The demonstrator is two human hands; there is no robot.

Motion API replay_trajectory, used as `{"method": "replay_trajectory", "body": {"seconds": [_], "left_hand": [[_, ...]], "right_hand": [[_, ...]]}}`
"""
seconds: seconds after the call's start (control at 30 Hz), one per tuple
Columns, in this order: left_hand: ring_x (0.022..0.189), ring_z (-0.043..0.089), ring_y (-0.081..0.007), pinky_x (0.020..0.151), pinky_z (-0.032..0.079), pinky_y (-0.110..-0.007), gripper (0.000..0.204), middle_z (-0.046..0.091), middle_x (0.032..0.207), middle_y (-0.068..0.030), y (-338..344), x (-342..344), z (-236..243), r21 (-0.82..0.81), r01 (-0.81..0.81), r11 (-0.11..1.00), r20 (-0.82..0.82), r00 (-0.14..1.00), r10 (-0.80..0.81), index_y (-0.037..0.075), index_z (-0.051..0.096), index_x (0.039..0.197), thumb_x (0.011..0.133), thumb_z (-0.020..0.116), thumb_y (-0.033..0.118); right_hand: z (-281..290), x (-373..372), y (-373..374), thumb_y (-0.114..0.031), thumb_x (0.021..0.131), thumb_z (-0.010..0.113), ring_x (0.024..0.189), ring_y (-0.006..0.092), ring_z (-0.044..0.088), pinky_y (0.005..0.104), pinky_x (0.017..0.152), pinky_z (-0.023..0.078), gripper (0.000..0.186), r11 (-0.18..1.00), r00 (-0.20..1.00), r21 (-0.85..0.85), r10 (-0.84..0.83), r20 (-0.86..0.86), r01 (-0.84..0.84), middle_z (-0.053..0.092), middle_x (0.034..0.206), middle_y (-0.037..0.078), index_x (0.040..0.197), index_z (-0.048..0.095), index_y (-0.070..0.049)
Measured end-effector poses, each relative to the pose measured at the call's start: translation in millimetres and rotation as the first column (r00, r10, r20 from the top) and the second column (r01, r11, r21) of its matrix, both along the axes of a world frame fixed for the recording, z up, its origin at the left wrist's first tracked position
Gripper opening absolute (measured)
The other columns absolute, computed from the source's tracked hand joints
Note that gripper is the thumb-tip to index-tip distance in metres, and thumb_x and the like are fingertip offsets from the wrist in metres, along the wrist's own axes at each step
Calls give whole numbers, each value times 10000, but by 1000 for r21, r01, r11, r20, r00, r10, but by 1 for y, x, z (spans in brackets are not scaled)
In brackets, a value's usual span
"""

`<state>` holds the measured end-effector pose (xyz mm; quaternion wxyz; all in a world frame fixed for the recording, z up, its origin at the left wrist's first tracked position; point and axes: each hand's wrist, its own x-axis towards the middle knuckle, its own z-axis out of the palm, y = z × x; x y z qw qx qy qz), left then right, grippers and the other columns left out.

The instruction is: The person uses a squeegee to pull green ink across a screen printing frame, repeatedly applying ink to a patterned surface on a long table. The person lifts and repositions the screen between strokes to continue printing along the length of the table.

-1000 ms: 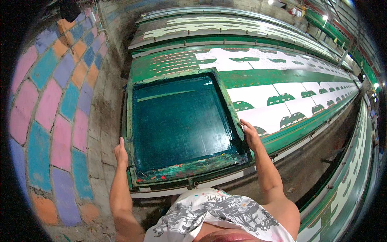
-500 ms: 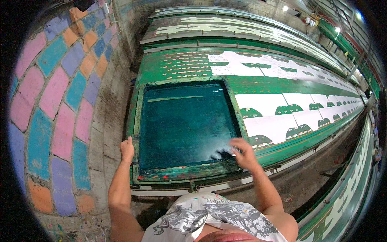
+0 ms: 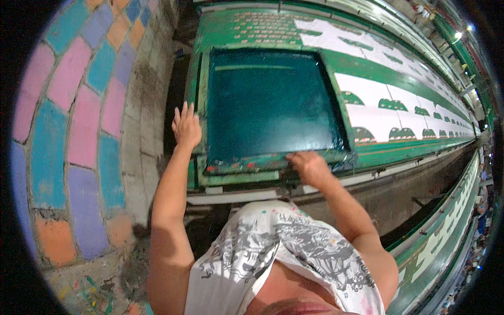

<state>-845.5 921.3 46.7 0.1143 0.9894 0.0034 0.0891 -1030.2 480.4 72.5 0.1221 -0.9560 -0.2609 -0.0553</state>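
A wooden-framed printing screen [image 3: 273,110] with a dark teal mesh lies on the long green table. My left hand [image 3: 187,126] is at the frame's left side, its fingers apart and pointing away from me. It appears to rest against that edge, holding nothing. On the frame's near rail, right of its middle, my right hand [image 3: 311,169] is closed with the fingers curled over the wood. Its underside is hidden. Red and green paint smudges mark this rail.
White cut pieces [image 3: 367,102] with arched gaps run along the green table [image 3: 341,59] to the right. A metal rail [image 3: 236,196] lines its near edge. A painted brick wall [image 3: 84,123] stands at left; another printing table [image 3: 446,236] stands at lower right.
My left hand has gone from a fist near the frame's near left corner to spread fingers farther along its side. My right hand has come down from over the mesh onto the near rail.
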Motion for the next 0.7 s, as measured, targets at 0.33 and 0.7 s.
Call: {"method": "replay_trajectory", "body": {"seconds": [0.33,0.7], "left_hand": [[1695,119,-423,1338,169,-629,587,189,1848,-103,-15,-5,16,129,-9,992,64,998,1,186,378,1724,1153,503,237],[1701,97,-409,1354,143,-614,588,181,1848,-112,-12,-3,17,140,-5,990,15,1000,3,187,346,1740,1172,461,289]], "right_hand": [[54,69,34,-171,898,769,1019,443,757,571,883,609,428,981,939,-190,-100,-328,39,793,1098,205,1326,748,-161],[44,33,41,-116,866,745,1031,450,749,570,881,601,434,980,934,-187,-127,-334,67,782,1151,198,1298,755,-158]]}}
